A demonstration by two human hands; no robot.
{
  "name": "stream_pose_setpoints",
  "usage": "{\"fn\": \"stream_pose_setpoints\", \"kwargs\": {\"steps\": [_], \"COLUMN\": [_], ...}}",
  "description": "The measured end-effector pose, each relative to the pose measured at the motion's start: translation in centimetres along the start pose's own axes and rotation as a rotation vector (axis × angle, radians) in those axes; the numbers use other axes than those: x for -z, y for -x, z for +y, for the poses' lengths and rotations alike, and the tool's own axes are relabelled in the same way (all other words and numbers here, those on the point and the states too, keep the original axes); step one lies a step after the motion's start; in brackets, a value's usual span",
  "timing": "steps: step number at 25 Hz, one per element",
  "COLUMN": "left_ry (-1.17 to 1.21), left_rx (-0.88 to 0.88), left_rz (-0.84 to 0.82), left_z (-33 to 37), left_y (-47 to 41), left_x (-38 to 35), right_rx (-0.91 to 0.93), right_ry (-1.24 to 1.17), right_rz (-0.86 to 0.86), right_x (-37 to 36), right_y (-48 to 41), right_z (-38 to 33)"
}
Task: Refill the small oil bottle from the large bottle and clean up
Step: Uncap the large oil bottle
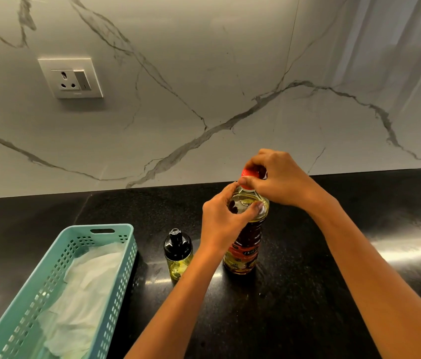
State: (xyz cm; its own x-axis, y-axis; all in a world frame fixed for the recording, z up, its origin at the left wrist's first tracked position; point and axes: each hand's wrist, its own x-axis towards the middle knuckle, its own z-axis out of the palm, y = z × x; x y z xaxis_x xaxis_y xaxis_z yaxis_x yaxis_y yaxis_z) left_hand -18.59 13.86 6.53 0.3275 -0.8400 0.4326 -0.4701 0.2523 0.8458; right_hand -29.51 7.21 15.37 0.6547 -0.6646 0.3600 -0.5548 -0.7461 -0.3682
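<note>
The large oil bottle stands upright on the black counter, clear with yellow oil and a red label. My left hand grips its shoulder just under the neck. My right hand is closed over its red cap, fingers wrapped around the cap's rim. The small oil bottle stands to the left of the large one, a little apart from my left forearm. It has a black top and a small amount of yellow oil in its clear base.
A teal perforated basket sits at the lower left with white paper towels inside. The marble wall behind the counter carries a socket with a switch. Bright reflections lie on the black counter at the right.
</note>
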Motion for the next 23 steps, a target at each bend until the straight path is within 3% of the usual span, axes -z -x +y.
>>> {"fn": "stream_pose_setpoints", "kwargs": {"steps": [2,5,9,11,13,23], "left_ry": [-0.006,0.003,-0.009,-0.010,-0.005,0.004], "left_rx": [-0.001,0.010,0.015,0.022,0.034,0.045], "left_rz": [0.000,0.004,0.006,0.021,0.038,0.056], "left_z": [-0.1,-0.2,-0.3,-0.3,-0.2,-0.3], "left_y": [-0.1,0.0,0.0,0.1,0.1,0.6], "left_x": [0.1,-0.1,-0.1,-0.1,-0.2,-0.7], "right_rx": [0.004,-0.086,-0.489,-0.661,-0.716,-0.683], "right_ry": [-0.079,-0.311,-0.652,-0.604,-0.561,-0.377], "right_rz": [0.036,0.244,0.410,0.424,0.389,0.187], "right_x": [0.3,0.0,-4.6,-8.2,-11.4,-16.0], "right_y": [0.0,1.3,6.0,9.2,12.0,16.1], "right_z": [0.1,1.3,5.1,7.0,7.9,10.2]}}
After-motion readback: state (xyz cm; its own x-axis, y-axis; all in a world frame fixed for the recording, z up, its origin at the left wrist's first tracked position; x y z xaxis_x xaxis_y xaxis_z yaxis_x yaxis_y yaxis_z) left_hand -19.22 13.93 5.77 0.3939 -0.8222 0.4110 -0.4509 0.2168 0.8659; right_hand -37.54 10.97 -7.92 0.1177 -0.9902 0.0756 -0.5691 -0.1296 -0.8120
